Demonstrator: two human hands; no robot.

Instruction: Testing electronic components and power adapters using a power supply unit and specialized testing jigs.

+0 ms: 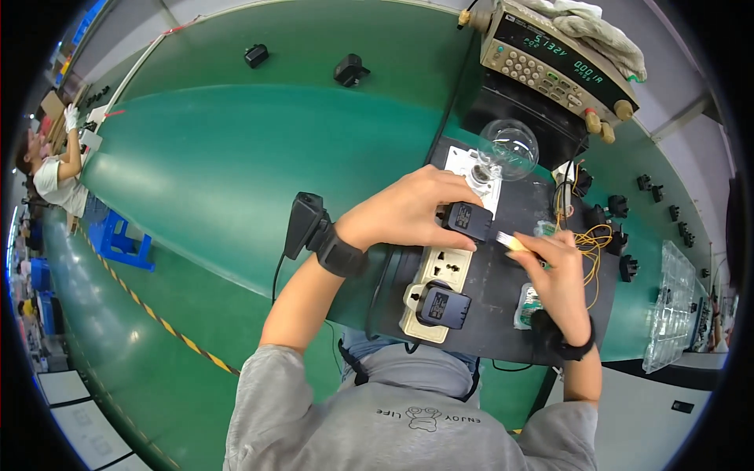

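My left hand is closed around a black power adapter, thumb below and fingers above, over the upper part of a cream power strip. Whether its pins sit in a socket is hidden. Between the thumb and fingers of my right hand is a USB plug, its metal end pointing at the adapter with a small gap between them. A second black adapter sits on the strip's near end. A clear glass bulb stands on a white socket plate beyond my left hand.
A bench meter with a lit display stands at the far right. Yellow wires and several black adapters lie to the right, near a clear plastic tray. Two more adapters lie on the far green surface. A co-worker is at far left.
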